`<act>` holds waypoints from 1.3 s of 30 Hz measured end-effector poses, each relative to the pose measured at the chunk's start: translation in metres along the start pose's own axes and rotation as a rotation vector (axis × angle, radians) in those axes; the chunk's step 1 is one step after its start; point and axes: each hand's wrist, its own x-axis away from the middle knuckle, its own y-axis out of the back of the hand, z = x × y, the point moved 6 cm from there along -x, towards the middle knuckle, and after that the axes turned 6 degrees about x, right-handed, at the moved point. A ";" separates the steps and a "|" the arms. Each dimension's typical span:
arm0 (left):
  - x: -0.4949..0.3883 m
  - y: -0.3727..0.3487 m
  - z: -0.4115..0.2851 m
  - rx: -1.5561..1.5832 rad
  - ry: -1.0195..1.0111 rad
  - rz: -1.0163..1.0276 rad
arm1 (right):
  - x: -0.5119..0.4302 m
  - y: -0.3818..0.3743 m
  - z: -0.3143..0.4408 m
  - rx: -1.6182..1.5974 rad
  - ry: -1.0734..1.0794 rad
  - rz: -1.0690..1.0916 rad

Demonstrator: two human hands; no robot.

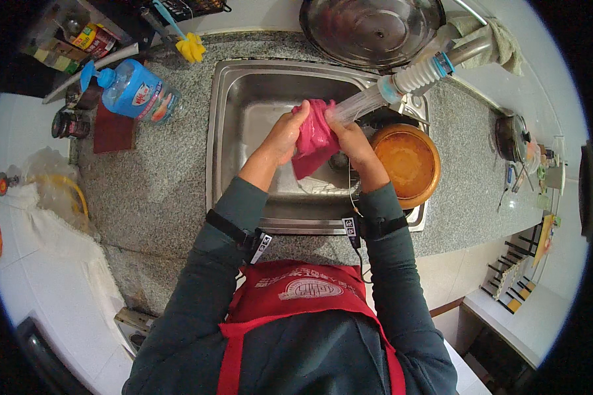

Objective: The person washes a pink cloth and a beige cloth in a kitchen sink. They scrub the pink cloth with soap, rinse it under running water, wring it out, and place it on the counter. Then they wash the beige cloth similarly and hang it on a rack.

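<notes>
A wet pink cloth (316, 136) is bunched between my two hands above the stainless steel sink (289, 195). My left hand (287, 132) grips its left side, thumb on top. On its right side my right hand (350, 138) holds it, close to the water. Water sprays from a flexible white faucet extension (417, 76) at the upper right and falls on or just beside the cloth and my right fingers. The lower end of the cloth hangs loose over the basin. Parts of my fingers are hidden behind the cloth.
An orange-brown round pan or lid (406, 165) rests at the sink's right side. Behind the sink lies a large glass lid (380, 32). A blue detergent pump bottle (141, 94) and a yellow sponge brush (191, 48) are at the left. A lidded pot (513, 138) stands far right.
</notes>
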 end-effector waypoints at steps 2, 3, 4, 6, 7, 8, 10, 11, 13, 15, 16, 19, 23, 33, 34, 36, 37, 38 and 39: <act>0.001 0.013 -0.006 -0.165 -0.014 -0.028 | -0.001 0.000 0.002 0.133 0.023 -0.027; 0.001 0.019 -0.008 -0.193 -0.018 -0.028 | -0.001 0.000 0.002 0.103 0.034 -0.014; 0.001 0.026 -0.010 -0.233 -0.014 -0.047 | 0.000 0.001 0.002 0.086 0.025 -0.015; 0.000 0.043 -0.015 -0.282 -0.019 -0.120 | 0.001 0.005 0.005 -0.104 0.053 0.005; 0.001 0.050 -0.018 -0.179 -0.020 -0.130 | 0.001 0.008 0.008 -0.277 0.090 0.027; 0.002 0.056 -0.023 -0.074 -0.028 -0.121 | 0.002 0.012 0.012 -0.451 0.127 0.049; 0.008 0.072 -0.031 0.137 -0.047 -0.150 | 0.004 0.017 0.017 -0.544 0.141 0.113; 0.010 0.075 -0.035 0.151 -0.058 -0.111 | 0.005 0.022 0.020 -0.545 0.157 0.094; 0.018 0.084 -0.040 0.163 -0.084 -0.087 | 0.005 0.027 0.026 -0.432 0.219 0.089; 0.023 0.093 -0.043 0.147 -0.085 -0.109 | 0.005 0.033 0.030 -0.337 0.272 0.026; 0.025 0.098 -0.045 0.123 -0.103 -0.124 | 0.004 0.037 0.032 -0.297 0.294 -0.034; 0.031 0.115 -0.052 0.103 -0.166 -0.215 | 0.005 0.048 0.033 -0.192 0.291 -0.190; 0.037 0.133 -0.059 0.070 -0.172 -0.239 | 0.009 0.063 0.039 -0.276 0.344 -0.246; 0.047 0.123 -0.068 -0.142 -0.119 -0.299 | 0.016 0.077 0.032 -0.278 0.267 -0.292; 0.046 0.111 -0.068 -0.129 -0.099 -0.266 | 0.015 0.071 0.032 -0.295 0.276 -0.239; 0.043 0.085 -0.065 -0.151 -0.050 -0.251 | 0.015 0.055 0.031 -0.329 0.290 -0.148; 0.041 0.069 -0.060 -0.189 -0.028 -0.264 | 0.014 0.043 0.029 -0.304 0.245 -0.067; 0.036 0.048 -0.053 -0.232 -0.009 -0.232 | 0.014 0.029 0.025 -0.279 0.195 0.001; 0.029 0.026 -0.047 -0.286 -0.003 -0.183 | 0.014 0.015 0.021 -0.251 0.149 0.071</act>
